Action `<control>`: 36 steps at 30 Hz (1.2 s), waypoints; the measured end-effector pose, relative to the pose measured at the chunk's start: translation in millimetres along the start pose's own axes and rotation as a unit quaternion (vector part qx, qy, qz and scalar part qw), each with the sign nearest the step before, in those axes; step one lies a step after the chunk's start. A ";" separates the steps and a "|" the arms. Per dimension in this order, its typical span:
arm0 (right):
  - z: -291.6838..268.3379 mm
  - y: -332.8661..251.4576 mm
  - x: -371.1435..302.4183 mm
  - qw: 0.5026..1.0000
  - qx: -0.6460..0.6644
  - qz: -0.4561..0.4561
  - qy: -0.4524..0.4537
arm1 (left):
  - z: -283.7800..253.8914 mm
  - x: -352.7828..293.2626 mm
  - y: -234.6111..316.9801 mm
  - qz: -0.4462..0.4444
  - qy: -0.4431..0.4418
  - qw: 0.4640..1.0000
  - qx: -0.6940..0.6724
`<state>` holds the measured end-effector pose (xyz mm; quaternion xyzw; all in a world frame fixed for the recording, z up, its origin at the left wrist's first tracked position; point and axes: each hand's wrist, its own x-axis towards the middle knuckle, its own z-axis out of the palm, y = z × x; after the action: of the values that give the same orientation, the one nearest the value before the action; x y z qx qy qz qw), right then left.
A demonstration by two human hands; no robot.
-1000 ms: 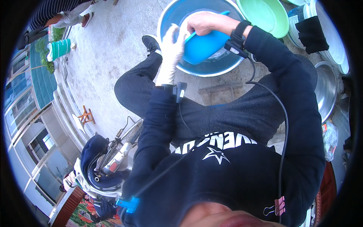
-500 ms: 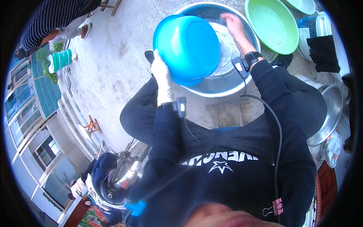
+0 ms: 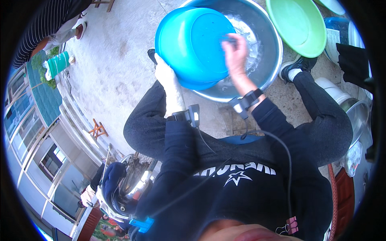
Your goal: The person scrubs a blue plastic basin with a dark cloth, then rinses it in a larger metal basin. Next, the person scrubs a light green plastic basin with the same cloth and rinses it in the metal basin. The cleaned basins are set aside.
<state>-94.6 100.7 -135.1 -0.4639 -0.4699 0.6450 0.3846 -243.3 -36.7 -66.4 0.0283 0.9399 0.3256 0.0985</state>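
A blue plastic basin (image 3: pixel 177 52) is tipped up over the left part of a large metal basin (image 3: pixel 279 52), its underside facing me. Around its near left rim my left hand (image 3: pixel 168 86) is closed, in a white glove. My bare right hand (image 3: pixel 236 54), smeared by motion, is at the right side of the blue basin's base. Its fingers are pressed round a small dark pad (image 3: pixel 229 39), too blurred to name more exactly. Inside the metal basin, water (image 3: pixel 250 36) glints to the right of the blue one.
A light green basin (image 3: pixel 299 28) stands at the far right, with a bucket (image 3: pixel 332 47) and black cloth (image 3: pixel 354 64) beside it. Metal bowls (image 3: pixel 358 116) lie by my right knee. A cable (image 3: pixel 287 152) runs from my right wrist. Another person (image 3: pixel 56 20) is at the far left.
My right hand has moved left, from over the metal basin's water to the blue basin's base. My left hand keeps its grip on the blue basin's rim.
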 end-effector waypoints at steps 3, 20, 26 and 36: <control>43.2 -31.8 -2.2 0.957 -0.079 -0.261 -0.099 | 2.9 -7.7 9.5 0.058 0.011 0.996 -0.067; -75.4 65.0 59.9 0.936 -0.307 0.155 0.079 | -1.8 -12.9 7.4 0.014 0.019 0.997 -0.074; 24.9 -26.4 15.7 0.988 -0.071 -0.101 -0.091 | 4.3 -19.3 25.3 0.060 0.004 0.997 -0.040; -35.9 -35.2 -25.9 0.957 -0.289 -0.030 0.013 | 3.7 -20.2 26.8 0.062 0.003 0.995 -0.078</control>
<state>-50.9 94.8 -99.6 -0.5492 -0.6450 0.4635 0.2597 -223.1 -15.8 -49.4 0.0782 0.9082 0.4038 0.0775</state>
